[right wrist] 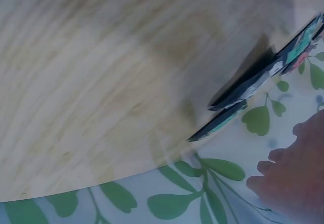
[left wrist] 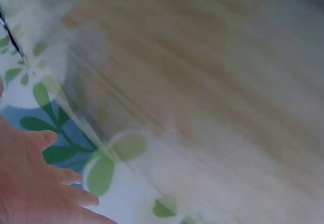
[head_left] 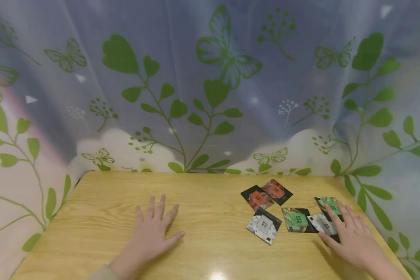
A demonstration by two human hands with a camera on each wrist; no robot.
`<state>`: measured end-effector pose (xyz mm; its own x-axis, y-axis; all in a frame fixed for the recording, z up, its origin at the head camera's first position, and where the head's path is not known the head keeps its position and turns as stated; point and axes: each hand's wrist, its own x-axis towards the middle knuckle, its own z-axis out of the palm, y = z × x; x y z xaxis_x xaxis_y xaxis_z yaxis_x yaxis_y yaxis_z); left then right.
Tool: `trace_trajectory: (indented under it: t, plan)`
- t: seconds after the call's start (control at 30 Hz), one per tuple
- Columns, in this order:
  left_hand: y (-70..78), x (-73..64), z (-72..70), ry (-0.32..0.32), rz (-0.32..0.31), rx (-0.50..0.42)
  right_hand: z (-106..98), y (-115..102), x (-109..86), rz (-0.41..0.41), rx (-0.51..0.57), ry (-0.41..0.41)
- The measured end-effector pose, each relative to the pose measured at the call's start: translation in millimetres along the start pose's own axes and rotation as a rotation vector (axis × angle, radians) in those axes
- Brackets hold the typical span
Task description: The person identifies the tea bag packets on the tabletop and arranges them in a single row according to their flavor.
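Observation:
My left hand [head_left: 150,235] is spread above the left half of the wooden table, fingers straight, holding nothing. In the left wrist view, the left hand [left wrist: 35,183] shows at the lower left. The right hand [head_left: 357,235] reaches over a grey-labelled packet [head_left: 323,224] and a green-labelled packet [head_left: 330,205], partly covering both. The right wrist view shows a gap between the right hand [right wrist: 288,173] and the thin packets [right wrist: 243,89]. Left of these lie another green-labelled packet [head_left: 297,220] and a white-labelled packet [head_left: 265,225]. Two red-labelled packets [head_left: 257,199] overlap behind them.
The light wooden table [head_left: 203,210] has its far edge against a curtain [head_left: 196,116] printed with green leaves and butterflies. This cloth also hangs along the left and right sides. Bare wood lies between the left hand and the packets.

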<state>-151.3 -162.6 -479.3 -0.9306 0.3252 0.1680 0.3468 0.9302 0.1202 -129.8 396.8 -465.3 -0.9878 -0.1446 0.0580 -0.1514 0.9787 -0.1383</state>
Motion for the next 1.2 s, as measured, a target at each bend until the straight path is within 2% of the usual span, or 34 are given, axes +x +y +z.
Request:
trace_trajectory:
  t: [0.27,0.47,0.57,0.83,1.2]
  plan:
    - [26.9,18.1,9.0,-0.079,0.070,-0.001,-0.1,17.6,4.1,-0.020,-0.002,-0.018]
    - [52.3,28.5,15.2,-0.105,0.162,-0.031,2.9,26.5,1.6,-0.032,0.028,-0.031]
    - [65.5,33.4,18.3,-0.114,0.199,-0.016,4.9,29.1,-0.2,-0.041,0.041,-0.033]
    - [105.9,46.2,20.8,-0.169,0.272,0.040,10.1,38.4,-1.7,-0.078,0.079,-0.039]
    - [163.1,58.4,29.8,-0.199,0.417,0.030,11.3,54.6,14.3,-0.065,0.042,-0.051]
